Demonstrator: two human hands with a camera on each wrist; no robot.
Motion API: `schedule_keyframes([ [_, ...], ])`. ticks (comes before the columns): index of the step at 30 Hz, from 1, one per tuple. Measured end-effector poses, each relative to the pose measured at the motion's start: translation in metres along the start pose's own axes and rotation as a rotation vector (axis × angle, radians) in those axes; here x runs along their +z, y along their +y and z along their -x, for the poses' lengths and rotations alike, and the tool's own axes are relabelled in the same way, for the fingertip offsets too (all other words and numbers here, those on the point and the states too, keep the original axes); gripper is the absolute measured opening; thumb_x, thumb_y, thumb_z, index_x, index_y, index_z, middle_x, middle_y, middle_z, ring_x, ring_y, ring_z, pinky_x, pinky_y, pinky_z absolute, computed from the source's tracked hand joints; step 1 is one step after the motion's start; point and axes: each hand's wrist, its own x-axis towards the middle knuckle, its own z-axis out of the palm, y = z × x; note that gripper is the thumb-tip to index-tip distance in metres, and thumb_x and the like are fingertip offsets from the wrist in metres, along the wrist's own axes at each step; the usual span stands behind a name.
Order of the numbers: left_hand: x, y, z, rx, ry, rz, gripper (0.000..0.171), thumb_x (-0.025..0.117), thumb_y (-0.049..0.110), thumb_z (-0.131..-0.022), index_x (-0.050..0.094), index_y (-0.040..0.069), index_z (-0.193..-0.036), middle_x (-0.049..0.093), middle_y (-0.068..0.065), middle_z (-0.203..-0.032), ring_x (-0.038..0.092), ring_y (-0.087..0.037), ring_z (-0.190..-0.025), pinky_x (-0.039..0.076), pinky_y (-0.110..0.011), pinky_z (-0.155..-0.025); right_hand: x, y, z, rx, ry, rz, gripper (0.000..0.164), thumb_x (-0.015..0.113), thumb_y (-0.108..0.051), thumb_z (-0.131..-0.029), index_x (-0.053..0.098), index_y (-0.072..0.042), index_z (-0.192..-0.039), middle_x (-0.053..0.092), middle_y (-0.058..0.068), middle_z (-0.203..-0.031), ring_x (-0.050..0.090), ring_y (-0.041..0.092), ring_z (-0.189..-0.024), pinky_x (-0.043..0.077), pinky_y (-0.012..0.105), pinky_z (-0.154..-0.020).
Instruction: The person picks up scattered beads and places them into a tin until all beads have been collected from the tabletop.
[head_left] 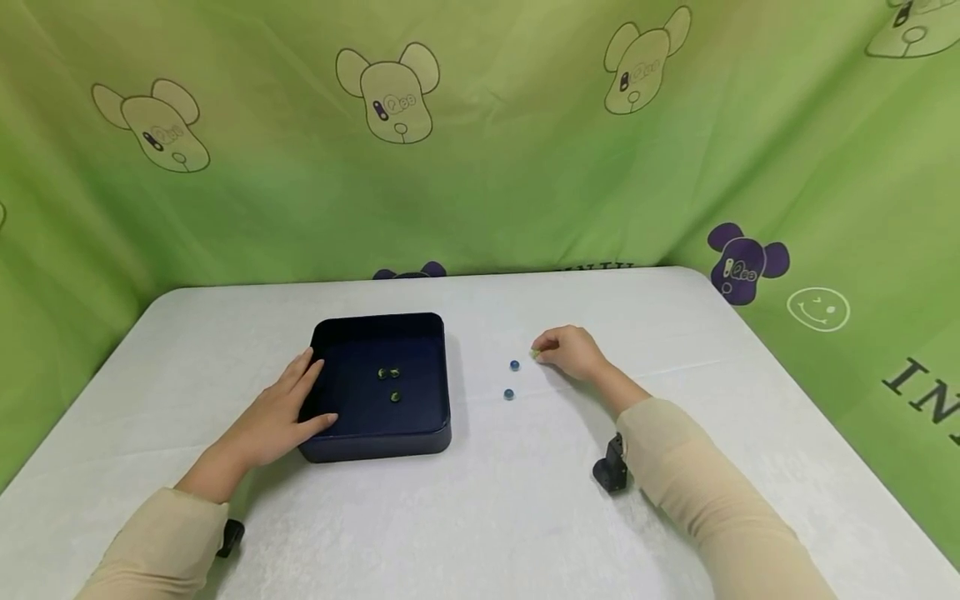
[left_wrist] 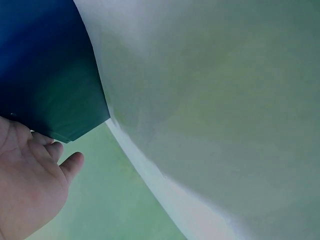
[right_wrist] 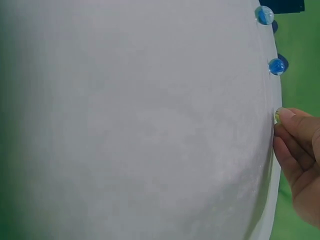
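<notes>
My right hand (head_left: 572, 353) pinches a yellow-green marble (head_left: 535, 353) between thumb and fingers, low over the white table. The same marble (right_wrist: 278, 116) shows at the fingertips in the right wrist view. Just left of that hand lie two blue-and-clear marbles, a farther marble (head_left: 514, 366) and a nearer marble (head_left: 509, 394). A dark blue square tray (head_left: 375, 447) sits to their left, with three green marbles (head_left: 395, 397) on its floor. My left hand (head_left: 276, 421) rests on the tray's left side, fingers spread over the rim and thumb over the near left corner.
A white cloth covers the table (head_left: 480, 525). Behind it and along its sides hangs a green curtain (head_left: 495, 183) printed with cartoon heads. A black wrist camera (head_left: 611, 468) sticks out beneath the right sleeve, and another camera (head_left: 231, 537) beneath the left.
</notes>
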Motion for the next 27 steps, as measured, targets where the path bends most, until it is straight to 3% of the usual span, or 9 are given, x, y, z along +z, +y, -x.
schedule_keyframes([
  [13, 0.002, 0.003, 0.001, -0.003, 0.0, 0.012, 0.081, 0.046, 0.052, -0.083, 0.014, 0.0, -0.137, 0.001, -0.014, -0.143, 0.006, -0.033, -0.128, 0.018, -0.057, -0.093, -0.005, -0.002, 0.009, 0.004, 0.018, -0.064, 0.016, 0.061, -0.004, -0.079, 0.065, 0.0, -0.094, 0.063, 0.011, -0.091, 0.056, 0.025, -0.09, 0.042, 0.036, -0.08],
  [27, 0.002, 0.002, 0.001, -0.002, 0.008, 0.002, 0.081, 0.046, 0.051, -0.083, 0.015, 0.0, -0.137, 0.002, -0.015, -0.143, 0.006, -0.033, -0.128, 0.018, -0.058, -0.091, -0.013, -0.024, 0.022, 0.001, 0.029, -0.179, 0.019, 0.06, -0.009, -0.081, 0.064, 0.0, -0.097, 0.063, 0.011, -0.094, 0.058, 0.022, -0.087, 0.047, 0.028, -0.072],
])
